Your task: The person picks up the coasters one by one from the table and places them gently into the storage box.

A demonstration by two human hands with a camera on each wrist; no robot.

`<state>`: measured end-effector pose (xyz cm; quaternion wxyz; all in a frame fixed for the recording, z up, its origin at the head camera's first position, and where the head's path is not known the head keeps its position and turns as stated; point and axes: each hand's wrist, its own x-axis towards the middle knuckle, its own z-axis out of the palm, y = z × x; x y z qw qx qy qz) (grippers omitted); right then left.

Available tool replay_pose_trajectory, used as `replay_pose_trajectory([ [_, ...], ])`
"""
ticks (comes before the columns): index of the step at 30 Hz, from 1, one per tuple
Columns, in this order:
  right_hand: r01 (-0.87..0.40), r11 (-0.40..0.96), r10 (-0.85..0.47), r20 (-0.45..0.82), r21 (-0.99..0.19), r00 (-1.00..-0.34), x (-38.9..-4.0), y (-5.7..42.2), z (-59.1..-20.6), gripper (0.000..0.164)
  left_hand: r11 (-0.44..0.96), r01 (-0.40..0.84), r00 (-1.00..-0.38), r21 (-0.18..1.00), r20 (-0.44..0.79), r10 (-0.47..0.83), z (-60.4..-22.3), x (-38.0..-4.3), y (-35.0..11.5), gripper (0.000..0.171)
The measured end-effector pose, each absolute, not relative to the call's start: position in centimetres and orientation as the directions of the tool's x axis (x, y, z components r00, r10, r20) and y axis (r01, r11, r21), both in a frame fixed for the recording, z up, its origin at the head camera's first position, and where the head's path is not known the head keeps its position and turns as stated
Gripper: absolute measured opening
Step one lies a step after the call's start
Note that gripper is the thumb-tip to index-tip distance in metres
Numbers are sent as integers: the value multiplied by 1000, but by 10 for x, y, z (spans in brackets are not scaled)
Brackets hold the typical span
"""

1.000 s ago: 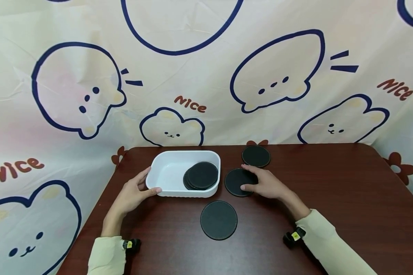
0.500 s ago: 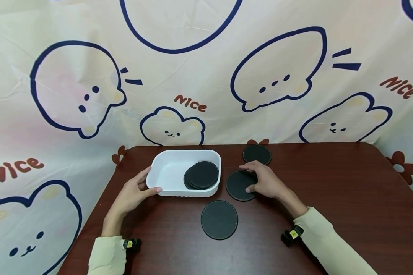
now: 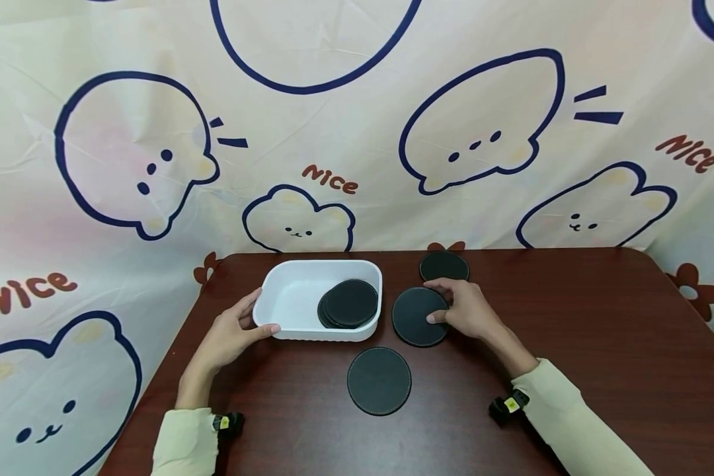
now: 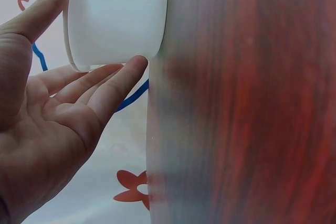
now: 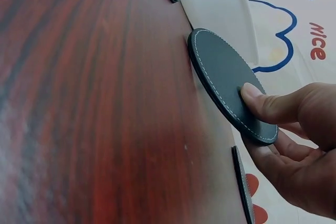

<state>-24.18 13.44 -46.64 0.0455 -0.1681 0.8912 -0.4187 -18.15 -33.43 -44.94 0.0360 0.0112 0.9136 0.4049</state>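
Observation:
My left hand [image 3: 229, 337] holds the left end of a white plastic tray [image 3: 288, 297], thumb at its near corner and fingers against its end wall. Inside the tray's right half lies an overlapping stack of black round coasters [image 3: 352, 303]. Right of the tray, my right hand [image 3: 469, 311] pinches another black coaster [image 3: 415, 317]. The right wrist view shows the thumb on top of this stitched coaster [image 5: 223, 72], fingers under it, and the disc tilted, its near edge raised off the table. The left wrist view shows the tray's end wall [image 4: 121, 14] between thumb and fingers.
One black coaster [image 3: 379, 381] lies flat on the brown wooden table [image 3: 601, 344], in front of the tray. Another coaster [image 3: 444, 264] is near the far edge, just behind my right hand. A patterned cloth [image 3: 363, 132] hangs behind the table.
My right fingers have gone from resting on the coaster to pinching it, and the coaster has come up, shifting slightly right. The left hand and tray have stayed in place.

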Motion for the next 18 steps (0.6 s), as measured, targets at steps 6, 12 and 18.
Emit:
replay_pose_trajectory([
  [6,-254,580,-332,61,-774,-941,-242,136,-466,57,664,-18,-997,748,-65,47,-450,-181,-333,105],
  [12,-266,571,-332,77,-777,-940,-243,138,-463,48,660,-28,-996,751,-74,42,-449,-179,-332,104],
  [18,-266,578,-345,64,-772,-936,-244,142,-457,42,649,-22,-996,761,-71,50,-447,-180,-331,103],
])
